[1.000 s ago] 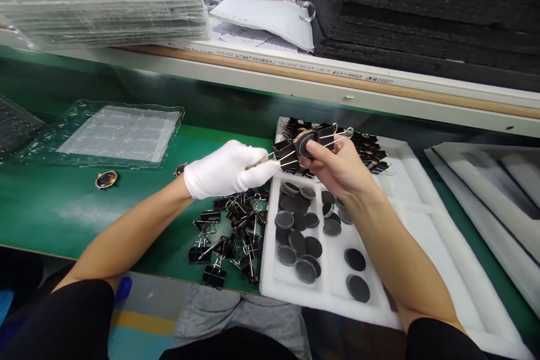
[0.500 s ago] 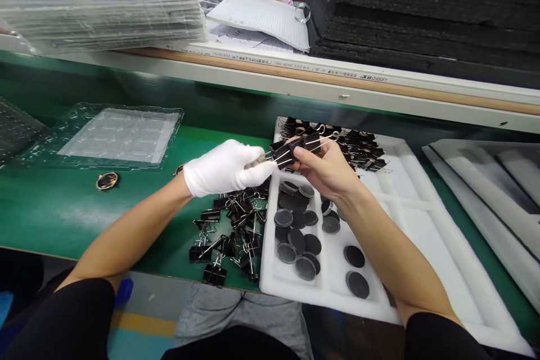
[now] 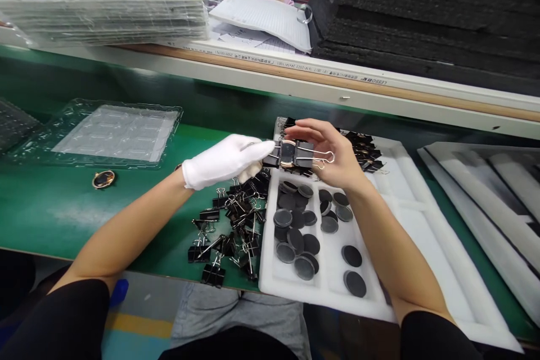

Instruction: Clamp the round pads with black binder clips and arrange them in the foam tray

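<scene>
Turned since half a second ago, the gold-rimmed piece [image 3: 288,154] now shows its dark face to the head view, and the right thumb no longer presses against its front. It sits in the air above the near edge of the far clip rows, between a left clip [image 3: 272,156] and a right clip [image 3: 302,154], whose wire handles point off to the right. Gloved in white, the left hand [image 3: 228,160] pinches the left clip between thumb and fingers. Bare, the right hand [image 3: 340,157] curves around the far side of the right clip, its fingers raised and loosely parted (whether any of them touches the metal, I cannot tell).

Just below the gloved hand, loose binder clips [image 3: 236,230] lie heaped on the green table [image 3: 54,214], beside a white foam tray [image 3: 320,299] whose compartments hold round dark discs [image 3: 304,267]. Behind the right hand, rows of black clips [image 3: 369,152] rest on the white foam. Well to the left lies another gold-rimmed oval [image 3: 103,179], near a clear plastic tray [image 3: 46,143]. Beyond the rail [image 3: 253,76], papers [image 3: 265,17] lie in front of a co-worker.
</scene>
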{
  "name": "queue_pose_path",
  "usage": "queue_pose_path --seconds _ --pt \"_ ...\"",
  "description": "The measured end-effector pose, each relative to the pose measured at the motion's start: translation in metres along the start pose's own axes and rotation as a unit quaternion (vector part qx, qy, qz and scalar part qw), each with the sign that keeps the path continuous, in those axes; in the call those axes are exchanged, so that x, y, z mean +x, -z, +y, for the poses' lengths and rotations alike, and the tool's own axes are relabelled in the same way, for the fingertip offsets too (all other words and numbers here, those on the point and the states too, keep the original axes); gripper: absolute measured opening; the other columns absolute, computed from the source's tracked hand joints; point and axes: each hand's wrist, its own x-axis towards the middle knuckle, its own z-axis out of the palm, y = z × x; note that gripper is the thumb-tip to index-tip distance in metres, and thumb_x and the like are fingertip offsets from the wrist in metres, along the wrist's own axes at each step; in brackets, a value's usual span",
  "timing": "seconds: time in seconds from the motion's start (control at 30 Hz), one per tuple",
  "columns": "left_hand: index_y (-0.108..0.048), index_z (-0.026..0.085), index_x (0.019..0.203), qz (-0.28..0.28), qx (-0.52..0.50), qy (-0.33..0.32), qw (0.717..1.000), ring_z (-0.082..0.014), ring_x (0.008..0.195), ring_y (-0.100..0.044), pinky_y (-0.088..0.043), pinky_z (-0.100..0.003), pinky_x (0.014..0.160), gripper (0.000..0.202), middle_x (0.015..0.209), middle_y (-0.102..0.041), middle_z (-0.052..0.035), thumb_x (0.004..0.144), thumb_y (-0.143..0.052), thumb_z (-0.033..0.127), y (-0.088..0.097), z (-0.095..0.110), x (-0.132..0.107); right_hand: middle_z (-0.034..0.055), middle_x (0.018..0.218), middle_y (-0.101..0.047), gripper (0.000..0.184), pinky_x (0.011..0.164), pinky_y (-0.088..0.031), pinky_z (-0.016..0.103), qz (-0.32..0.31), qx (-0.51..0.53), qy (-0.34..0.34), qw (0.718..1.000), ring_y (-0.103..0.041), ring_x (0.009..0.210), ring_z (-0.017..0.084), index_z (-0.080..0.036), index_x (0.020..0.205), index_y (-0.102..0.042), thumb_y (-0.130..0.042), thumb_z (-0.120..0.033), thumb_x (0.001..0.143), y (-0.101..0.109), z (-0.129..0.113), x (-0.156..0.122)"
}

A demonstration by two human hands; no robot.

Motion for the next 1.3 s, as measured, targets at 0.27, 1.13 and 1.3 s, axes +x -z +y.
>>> queue_pose_path --seconds 0.27,1.13,1.3 --pt "-0.052 0.019 0.075 0.074 0.224 -0.106 0.966 -0.0104 0.058 -0.05 -0.036 -0.026 0.056 0.043 0.064 -0.054 0.0043 0.1 -0.054 0.054 -0.003 -0.005 0.004 0.0074 0.12 -0.079 0.044 0.086 -0.06 0.038 -0.065 0.008 -0.135 0.989 -0.074 0.108 0.026 -0.028 0.121 -0.077 -0.078 -0.056 0.088 0.009 -0.012 0.0" --pt "-0.053 0.022 0.154 -0.04 0.458 -0.007 0.888 -0.0305 0.128 -0.067 -0.052 -0.042 0.108 0.072 0.146 -0.067 -0.0113 0.103 -0.036 0.069 0.032 -0.006 -0.009 0.0076 0.095 -0.079 0.04 0.078 -0.048 0.037 -0.027 -0.316 -0.083 0.945 -0.068 0.089 0.025 -0.021 0.089 -0.079 -0.084 -0.058 0.074 0.133 -0.014 -0.036" --pt "-0.068 0.025 0.136 0.132 0.413 -0.09 0.896 -0.0268 0.132 -0.066 -0.05 -0.039 0.116 0.052 0.142 -0.071 -0.0054 0.104 -0.042 0.056 0.039 -0.042 -0.017 0.0123 0.104 -0.078 0.05 0.091 -0.053 0.046 0.085 -0.415 -0.1 0.9 -0.068 0.107 0.035 -0.023 0.091 -0.08 -0.076 -0.07 0.075 0.21 0.038 -0.086"
